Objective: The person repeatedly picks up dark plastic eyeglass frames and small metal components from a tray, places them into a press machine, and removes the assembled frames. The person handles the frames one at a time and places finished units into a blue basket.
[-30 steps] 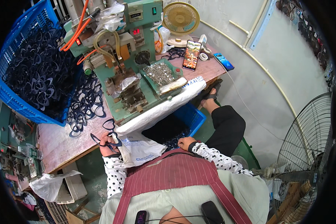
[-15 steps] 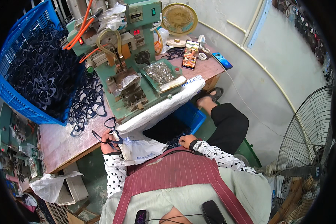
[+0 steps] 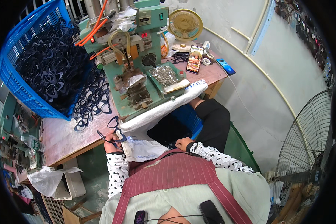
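Observation:
My left hand, at the table's front edge, is closed on a few dark navy heart-shaped loops, which stick out around its fingers. Just right of it, a white plastic sheet hangs from the machine's front edge over my lap. My right hand rests over my lap with its fingers curled; anything inside them is hidden. Beyond my hands stands a green machine with a metal tooling block. A green tray of small shiny metal parts sits on its right side.
A blue crate heaped with navy loops stands at the left, with more loops on the table. Below the machine is another blue crate. A desk fan, two phones and a large floor fan are at right.
My right leg has swung inward to the left, and its foot has gone out of sight. The whole view has shifted slightly. My left hand keeps its hold on the loops.

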Demonstrator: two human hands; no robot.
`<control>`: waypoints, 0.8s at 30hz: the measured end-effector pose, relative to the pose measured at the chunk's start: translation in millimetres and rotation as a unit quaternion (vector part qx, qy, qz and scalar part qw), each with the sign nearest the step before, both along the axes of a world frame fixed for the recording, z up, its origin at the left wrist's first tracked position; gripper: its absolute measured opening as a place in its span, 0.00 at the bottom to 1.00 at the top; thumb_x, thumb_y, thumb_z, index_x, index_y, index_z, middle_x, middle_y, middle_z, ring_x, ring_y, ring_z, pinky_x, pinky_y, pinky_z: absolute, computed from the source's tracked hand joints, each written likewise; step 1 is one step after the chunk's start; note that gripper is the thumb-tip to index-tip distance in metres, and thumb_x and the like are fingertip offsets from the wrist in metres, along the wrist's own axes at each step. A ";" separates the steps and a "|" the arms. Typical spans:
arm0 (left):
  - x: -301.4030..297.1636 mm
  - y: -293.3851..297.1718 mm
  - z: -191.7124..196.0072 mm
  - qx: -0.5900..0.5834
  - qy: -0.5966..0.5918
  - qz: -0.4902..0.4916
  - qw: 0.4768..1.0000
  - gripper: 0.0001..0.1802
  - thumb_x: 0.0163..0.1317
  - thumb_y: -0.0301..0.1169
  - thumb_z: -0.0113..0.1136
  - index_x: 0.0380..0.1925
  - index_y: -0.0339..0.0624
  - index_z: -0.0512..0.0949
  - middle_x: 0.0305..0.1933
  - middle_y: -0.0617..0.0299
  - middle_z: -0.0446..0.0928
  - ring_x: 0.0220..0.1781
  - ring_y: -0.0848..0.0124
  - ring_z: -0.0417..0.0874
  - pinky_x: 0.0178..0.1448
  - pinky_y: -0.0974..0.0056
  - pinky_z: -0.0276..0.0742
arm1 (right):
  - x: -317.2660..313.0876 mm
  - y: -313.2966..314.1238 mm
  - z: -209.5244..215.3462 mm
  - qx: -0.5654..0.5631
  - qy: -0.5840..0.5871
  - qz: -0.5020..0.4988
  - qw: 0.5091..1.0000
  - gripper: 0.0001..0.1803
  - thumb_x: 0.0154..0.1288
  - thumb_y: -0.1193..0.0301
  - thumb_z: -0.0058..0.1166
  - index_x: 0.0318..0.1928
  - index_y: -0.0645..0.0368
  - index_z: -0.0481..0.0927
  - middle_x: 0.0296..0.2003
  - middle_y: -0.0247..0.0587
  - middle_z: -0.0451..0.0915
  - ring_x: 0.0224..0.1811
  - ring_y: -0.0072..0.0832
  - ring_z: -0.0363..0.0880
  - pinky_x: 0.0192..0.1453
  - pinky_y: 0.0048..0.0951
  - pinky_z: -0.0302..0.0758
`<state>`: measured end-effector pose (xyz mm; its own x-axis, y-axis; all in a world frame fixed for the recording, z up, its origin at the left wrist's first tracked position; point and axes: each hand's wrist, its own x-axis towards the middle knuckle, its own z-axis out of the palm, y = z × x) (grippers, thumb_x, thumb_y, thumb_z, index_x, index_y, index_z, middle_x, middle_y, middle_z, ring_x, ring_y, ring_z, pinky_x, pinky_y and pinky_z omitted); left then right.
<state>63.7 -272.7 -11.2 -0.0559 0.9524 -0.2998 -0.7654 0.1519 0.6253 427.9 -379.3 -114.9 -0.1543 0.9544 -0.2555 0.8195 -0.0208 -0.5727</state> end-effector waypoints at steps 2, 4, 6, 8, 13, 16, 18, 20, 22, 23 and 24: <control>4.0 -0.8 0.3 0.005 0.008 -0.002 1.000 0.13 0.56 0.27 0.54 0.43 0.38 0.77 0.20 0.69 0.70 0.13 0.80 0.62 0.13 0.73 0.50 | 3.7 0.5 -8.0 -0.002 0.006 0.003 1.000 0.11 0.59 0.62 0.53 0.39 0.47 0.85 0.37 0.43 0.85 0.41 0.45 0.83 0.49 0.43 0.79; 3.9 -3.8 0.8 -0.008 0.031 0.012 0.999 0.13 0.56 0.27 0.54 0.42 0.38 0.77 0.20 0.69 0.69 0.13 0.80 0.62 0.13 0.73 0.50 | 4.4 0.7 -13.3 -0.006 0.014 0.006 1.000 0.12 0.59 0.61 0.52 0.39 0.48 0.85 0.36 0.43 0.85 0.41 0.44 0.83 0.49 0.43 0.78; 4.9 -6.9 2.9 -0.017 0.056 0.021 0.998 0.13 0.56 0.27 0.54 0.42 0.37 0.78 0.20 0.69 0.69 0.13 0.80 0.62 0.13 0.73 0.50 | 6.2 1.7 -17.0 0.002 0.026 0.014 1.000 0.12 0.59 0.61 0.52 0.39 0.49 0.85 0.36 0.43 0.85 0.41 0.44 0.83 0.49 0.43 0.78; 3.2 -7.4 1.5 -0.014 0.061 0.017 0.998 0.14 0.56 0.28 0.54 0.43 0.37 0.77 0.20 0.69 0.69 0.13 0.79 0.61 0.13 0.72 0.49 | 6.8 1.8 -20.3 0.010 0.032 0.013 0.999 0.12 0.59 0.61 0.53 0.38 0.50 0.85 0.36 0.43 0.85 0.40 0.44 0.83 0.48 0.43 0.78; 7.9 -11.4 17.3 -0.032 0.068 0.029 0.997 0.14 0.57 0.27 0.53 0.44 0.37 0.77 0.20 0.69 0.68 0.12 0.80 0.59 0.13 0.73 0.49 | 4.1 4.8 -17.2 0.032 0.043 0.019 0.998 0.10 0.62 0.63 0.54 0.37 0.51 0.85 0.35 0.41 0.85 0.38 0.40 0.84 0.45 0.39 0.80; 7.7 -15.3 21.9 -0.022 0.074 0.027 0.997 0.13 0.57 0.27 0.53 0.43 0.36 0.77 0.19 0.68 0.68 0.11 0.80 0.59 0.12 0.73 0.49 | 3.1 14.8 -8.0 0.024 0.066 0.019 0.997 0.10 0.61 0.63 0.54 0.38 0.51 0.85 0.35 0.43 0.85 0.39 0.42 0.83 0.46 0.41 0.79; 4.8 -19.2 27.3 0.000 0.086 0.028 0.996 0.13 0.58 0.28 0.53 0.42 0.34 0.76 0.19 0.67 0.68 0.11 0.79 0.60 0.11 0.72 0.50 | 3.0 24.4 -0.1 0.033 0.074 0.020 0.997 0.10 0.60 0.63 0.55 0.38 0.52 0.84 0.35 0.44 0.85 0.39 0.43 0.83 0.47 0.41 0.79; 7.1 -22.0 45.0 0.031 0.139 0.039 0.989 0.14 0.60 0.28 0.52 0.43 0.32 0.76 0.20 0.67 0.68 0.11 0.80 0.61 0.12 0.72 0.51 | 5.3 39.0 18.2 0.048 0.081 0.005 0.996 0.10 0.60 0.64 0.55 0.38 0.52 0.84 0.35 0.43 0.84 0.39 0.43 0.83 0.46 0.41 0.79; 5.3 -29.1 68.0 0.075 0.198 0.039 0.977 0.14 0.63 0.29 0.51 0.44 0.30 0.76 0.20 0.67 0.69 0.12 0.80 0.62 0.14 0.73 0.54 | 7.2 60.5 29.8 0.078 0.095 -0.004 0.992 0.09 0.60 0.64 0.55 0.37 0.52 0.84 0.34 0.44 0.84 0.38 0.43 0.83 0.45 0.40 0.79; 4.1 -32.5 80.5 0.079 0.235 0.035 0.968 0.14 0.64 0.30 0.51 0.44 0.30 0.76 0.21 0.66 0.70 0.13 0.80 0.63 0.17 0.74 0.57 | 10.2 71.7 37.2 0.123 0.126 -0.014 0.984 0.09 0.60 0.65 0.55 0.36 0.53 0.84 0.34 0.44 0.84 0.38 0.43 0.83 0.44 0.40 0.79; 6.6 -38.4 97.9 0.088 0.269 0.034 0.959 0.14 0.64 0.28 0.50 0.44 0.29 0.76 0.22 0.66 0.71 0.15 0.81 0.64 0.19 0.75 0.58 | 10.4 84.2 51.5 0.184 0.156 -0.020 0.970 0.08 0.60 0.66 0.56 0.37 0.54 0.84 0.33 0.44 0.84 0.36 0.41 0.83 0.43 0.38 0.79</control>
